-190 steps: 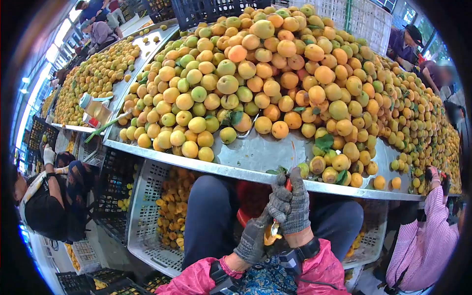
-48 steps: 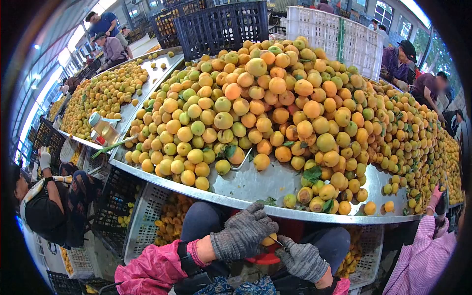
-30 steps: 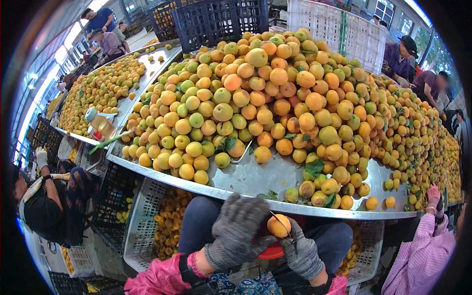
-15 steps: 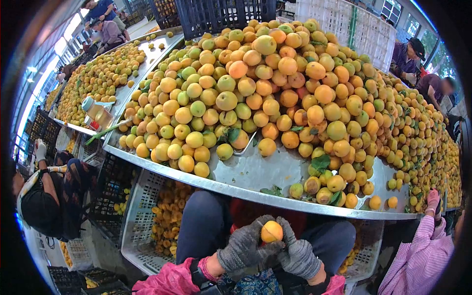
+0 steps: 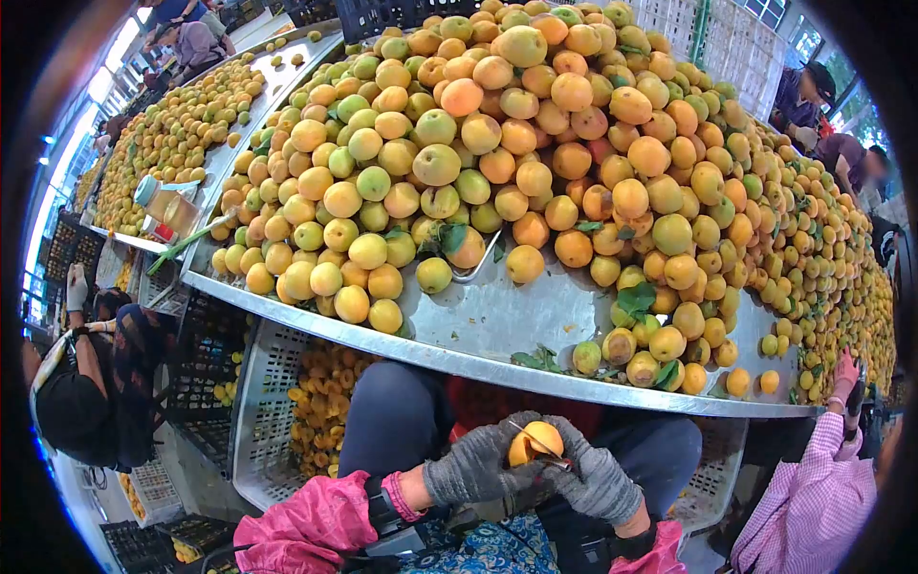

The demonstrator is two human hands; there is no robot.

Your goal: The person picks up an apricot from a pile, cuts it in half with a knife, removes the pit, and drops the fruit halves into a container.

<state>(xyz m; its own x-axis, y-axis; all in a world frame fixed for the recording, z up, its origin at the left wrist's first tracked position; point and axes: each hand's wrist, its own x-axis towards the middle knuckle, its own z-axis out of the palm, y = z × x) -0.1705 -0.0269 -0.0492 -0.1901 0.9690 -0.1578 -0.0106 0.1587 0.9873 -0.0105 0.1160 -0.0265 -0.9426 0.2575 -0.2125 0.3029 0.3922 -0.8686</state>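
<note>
Both my hands wear grey knit gloves and meet above my lap. In my left hand is an orange-yellow apricot, its flesh split by a cut. A thin metal blade crosses the fruit and runs down toward my right hand, closed around what looks like a small knife; its handle is mostly hidden. The right fingers also touch the apricot's far side. Beyond my knees, a large heap of whole apricots covers the metal table. A bent metal rod lies at the heap's near edge.
The table's raised metal rim runs just past my knees. Under it, a pale crate holds halved apricots, with another crate to the right. A jar stands at left. Co-workers sit at left and right; a pink checked sleeve is close.
The apricot was whole-looking and is now cut open, with the blade across it. My hands have turned slightly around it. The view has shifted a little.
</note>
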